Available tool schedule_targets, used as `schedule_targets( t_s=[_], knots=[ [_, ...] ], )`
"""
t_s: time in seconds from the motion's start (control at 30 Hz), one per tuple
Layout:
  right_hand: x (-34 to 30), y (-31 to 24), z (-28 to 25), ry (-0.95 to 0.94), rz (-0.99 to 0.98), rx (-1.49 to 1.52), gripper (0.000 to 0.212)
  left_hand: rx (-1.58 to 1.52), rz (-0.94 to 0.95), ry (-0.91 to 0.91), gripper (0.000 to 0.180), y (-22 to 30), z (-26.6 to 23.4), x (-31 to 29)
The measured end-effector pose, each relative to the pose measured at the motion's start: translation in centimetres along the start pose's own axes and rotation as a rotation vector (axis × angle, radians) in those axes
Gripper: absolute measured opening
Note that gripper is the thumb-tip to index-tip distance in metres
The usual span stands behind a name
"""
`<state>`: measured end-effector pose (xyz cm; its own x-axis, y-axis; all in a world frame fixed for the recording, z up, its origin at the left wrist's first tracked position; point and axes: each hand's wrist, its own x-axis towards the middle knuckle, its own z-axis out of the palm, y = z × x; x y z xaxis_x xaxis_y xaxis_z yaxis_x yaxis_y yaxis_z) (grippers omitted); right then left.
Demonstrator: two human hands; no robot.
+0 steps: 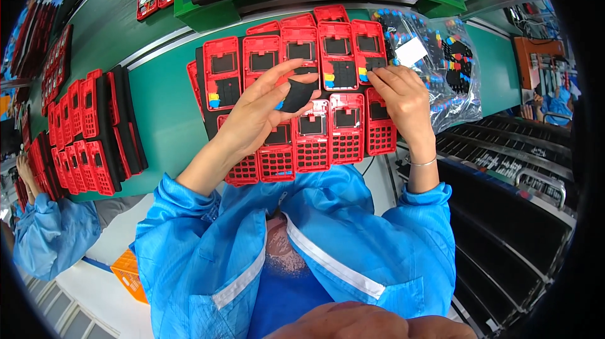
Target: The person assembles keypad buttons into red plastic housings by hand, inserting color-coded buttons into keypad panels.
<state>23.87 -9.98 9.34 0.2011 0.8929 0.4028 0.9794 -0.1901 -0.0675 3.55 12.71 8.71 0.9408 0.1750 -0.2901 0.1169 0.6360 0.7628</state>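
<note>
My left hand (247,112) is closed around a black rubber keypad sheet (299,95) with a bit of blue at its edge, held above the red plastic housings. Whether it is one sheet or a few stacked cannot be made out. Fingers together, my right hand (406,96) presses at a black keypad (376,63) in the red housing (367,28) at the right end of the upper row. Several upper-row housings hold black keypads with yellow, red and blue keys. In the lower row, the housings (313,147) show bare grids of key openings, partly covered by my left forearm.
A clear plastic bag (450,68) of keypads lies right of the housings on the green table (161,128). Beyond stands a green raised stand (208,16) with more housings. Stacked red housings (79,115) stand left, near a co-worker's hand (26,172). Black racks (504,213) fill the right.
</note>
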Motion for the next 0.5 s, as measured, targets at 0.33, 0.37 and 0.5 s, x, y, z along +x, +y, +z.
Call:
schedule_targets(
  t_s=[0.33, 0.37, 0.5],
  knots=[
    [0.0, 0.3, 0.2, 0.037, 0.092, 0.115, 0.029, -0.027, -0.022, 0.004, 0.056, 0.0, 0.0, -0.5],
    [-0.1, 0.2, 0.4, 0.036, 0.093, 0.114, 0.029, -0.032, -0.02, 0.008, 0.056, 0.1, 0.0, -0.5],
    [0.2, 0.5, 1.0, -0.025, 0.166, 0.174, 0.03, -0.034, -0.001, -0.009, 0.057, 0.2, 0.1, -0.6]
  ],
)
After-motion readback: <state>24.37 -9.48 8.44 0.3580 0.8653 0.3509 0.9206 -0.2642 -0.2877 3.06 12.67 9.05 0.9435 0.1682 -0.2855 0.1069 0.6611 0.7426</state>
